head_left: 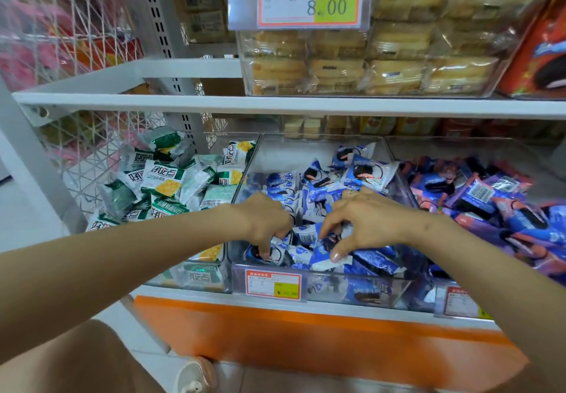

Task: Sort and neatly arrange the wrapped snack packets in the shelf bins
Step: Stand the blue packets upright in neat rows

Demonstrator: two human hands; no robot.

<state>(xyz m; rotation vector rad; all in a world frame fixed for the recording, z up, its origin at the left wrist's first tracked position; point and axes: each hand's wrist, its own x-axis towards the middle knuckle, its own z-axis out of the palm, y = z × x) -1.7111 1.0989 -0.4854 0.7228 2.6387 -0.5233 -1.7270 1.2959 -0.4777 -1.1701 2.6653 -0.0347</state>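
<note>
The right hand (364,224) pinches a blue packet (325,254) between thumb and fingers at the front edge of the middle bin (306,156); the left hand (269,224), just beside, digs curled fingers into the blue heap (352,175), grip unclear; green packets (162,178) lie left, purple packets (490,205) right.

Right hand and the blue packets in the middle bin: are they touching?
Touching. The head view shows the right hand pinching one of the blue packets between thumb and fingertips, near the front of the middle bin.
</note>
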